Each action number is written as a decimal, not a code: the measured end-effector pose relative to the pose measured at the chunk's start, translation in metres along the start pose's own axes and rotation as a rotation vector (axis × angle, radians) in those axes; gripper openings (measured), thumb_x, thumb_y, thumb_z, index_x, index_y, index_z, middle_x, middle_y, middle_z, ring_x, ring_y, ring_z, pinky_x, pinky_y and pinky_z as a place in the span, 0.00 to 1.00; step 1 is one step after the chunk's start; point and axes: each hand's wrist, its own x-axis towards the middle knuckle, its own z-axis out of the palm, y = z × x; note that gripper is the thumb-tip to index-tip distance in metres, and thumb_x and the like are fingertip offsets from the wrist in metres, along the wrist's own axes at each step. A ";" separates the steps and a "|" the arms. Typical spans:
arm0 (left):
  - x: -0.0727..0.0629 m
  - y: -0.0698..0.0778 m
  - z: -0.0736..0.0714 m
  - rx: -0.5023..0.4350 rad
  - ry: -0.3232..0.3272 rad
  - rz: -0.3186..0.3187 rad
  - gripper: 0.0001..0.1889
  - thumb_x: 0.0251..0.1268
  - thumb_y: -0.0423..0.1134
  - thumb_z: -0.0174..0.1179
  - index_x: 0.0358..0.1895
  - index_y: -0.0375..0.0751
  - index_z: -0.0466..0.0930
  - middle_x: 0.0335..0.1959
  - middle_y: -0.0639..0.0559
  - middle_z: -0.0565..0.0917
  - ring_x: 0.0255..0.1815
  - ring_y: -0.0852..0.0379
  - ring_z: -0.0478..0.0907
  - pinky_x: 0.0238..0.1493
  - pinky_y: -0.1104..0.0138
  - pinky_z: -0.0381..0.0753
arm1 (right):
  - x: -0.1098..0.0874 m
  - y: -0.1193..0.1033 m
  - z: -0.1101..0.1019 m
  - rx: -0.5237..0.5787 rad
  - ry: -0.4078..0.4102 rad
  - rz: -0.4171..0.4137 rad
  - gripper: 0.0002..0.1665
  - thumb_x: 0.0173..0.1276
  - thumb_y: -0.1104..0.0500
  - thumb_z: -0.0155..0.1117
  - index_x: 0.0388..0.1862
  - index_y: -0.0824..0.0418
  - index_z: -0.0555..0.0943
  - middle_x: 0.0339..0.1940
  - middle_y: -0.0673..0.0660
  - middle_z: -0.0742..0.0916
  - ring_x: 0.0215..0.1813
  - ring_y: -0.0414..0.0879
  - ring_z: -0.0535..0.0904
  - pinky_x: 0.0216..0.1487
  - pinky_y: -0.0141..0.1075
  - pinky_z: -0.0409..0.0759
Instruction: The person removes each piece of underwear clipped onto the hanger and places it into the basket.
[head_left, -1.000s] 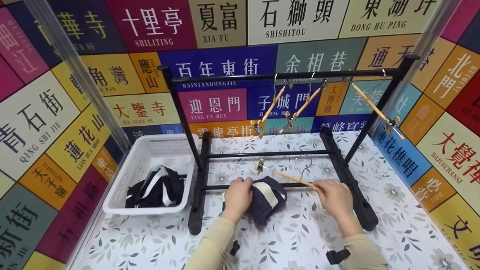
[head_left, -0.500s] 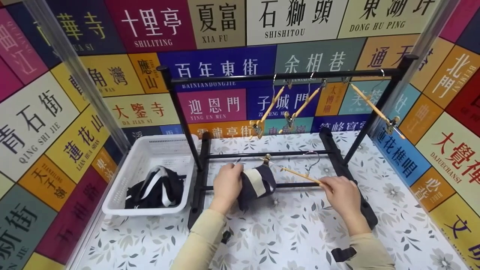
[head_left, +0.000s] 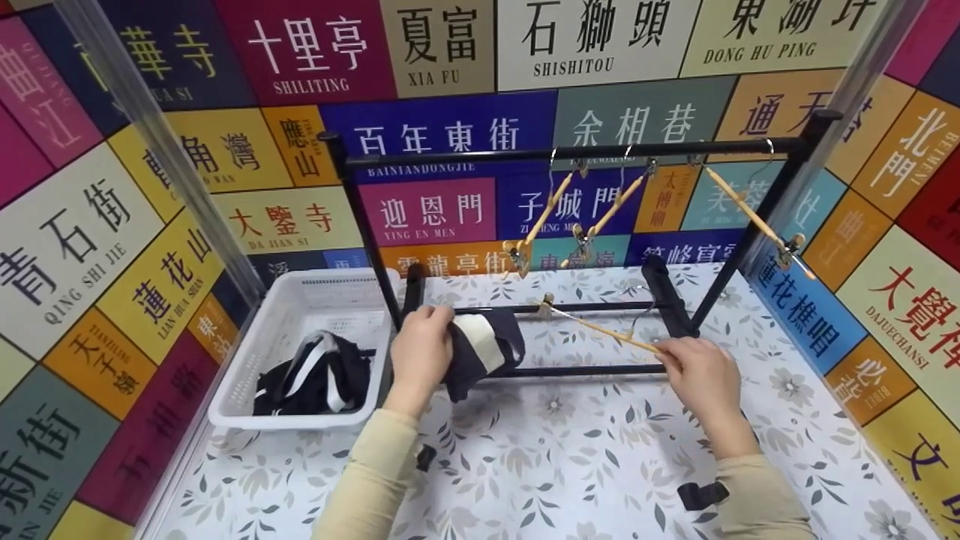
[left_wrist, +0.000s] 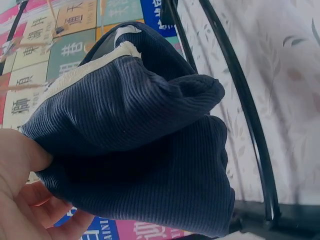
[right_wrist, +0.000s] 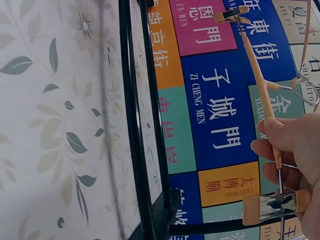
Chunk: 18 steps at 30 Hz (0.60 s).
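My left hand (head_left: 420,352) pinches a small navy ribbed knit garment (head_left: 481,346) with a cream stripe, holding it up by its left side. In the left wrist view the garment (left_wrist: 135,110) hangs folded with an open edge, and the thumb presses on it. My right hand (head_left: 701,375) grips the right end of a thin wooden clip hanger (head_left: 600,328). Close up in the right wrist view, thumb and fingers pinch the hanger's bar (right_wrist: 257,75), with one clip (right_wrist: 277,205) beside the hand and another at the far end. Hanger and garment are apart.
A black rack (head_left: 480,156) stands ahead, with several wooden clip hangers (head_left: 616,202) hooked on its top bar. To the left, a white plastic basket (head_left: 225,409) holds black-and-white cloth (head_left: 319,379). The floral surface (head_left: 555,450) lies in front; sign-printed walls enclose the space.
My left hand has carried the garment leftward and up, away from the hanger. My right hand has moved slightly right with the hanger, so the gap between them is wider.
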 end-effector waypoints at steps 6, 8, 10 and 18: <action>0.007 -0.016 -0.017 -0.030 0.024 -0.046 0.12 0.54 0.25 0.61 0.40 0.43 0.81 0.34 0.44 0.83 0.34 0.41 0.80 0.24 0.50 0.79 | 0.006 0.005 -0.007 -0.009 0.003 0.003 0.09 0.60 0.61 0.74 0.40 0.57 0.87 0.33 0.56 0.88 0.35 0.58 0.81 0.35 0.53 0.73; 0.011 -0.022 -0.024 -0.034 0.037 -0.059 0.11 0.54 0.24 0.61 0.39 0.42 0.80 0.34 0.43 0.82 0.33 0.41 0.79 0.24 0.50 0.78 | 0.007 0.006 -0.009 -0.009 0.008 0.001 0.08 0.60 0.61 0.73 0.39 0.56 0.87 0.33 0.56 0.88 0.34 0.57 0.81 0.35 0.53 0.73; 0.014 -0.028 -0.031 -0.034 0.053 -0.068 0.12 0.54 0.23 0.60 0.39 0.42 0.80 0.33 0.43 0.82 0.32 0.40 0.79 0.24 0.49 0.78 | 0.008 0.007 -0.011 -0.011 0.010 -0.001 0.08 0.60 0.61 0.73 0.39 0.56 0.87 0.33 0.56 0.88 0.33 0.57 0.80 0.34 0.52 0.73; 0.022 -0.054 -0.055 0.008 0.067 -0.109 0.11 0.52 0.23 0.60 0.38 0.41 0.80 0.34 0.40 0.82 0.34 0.37 0.79 0.27 0.46 0.77 | 0.011 0.011 -0.019 -0.026 -0.030 0.030 0.07 0.62 0.63 0.71 0.40 0.57 0.87 0.35 0.58 0.89 0.37 0.58 0.80 0.36 0.54 0.71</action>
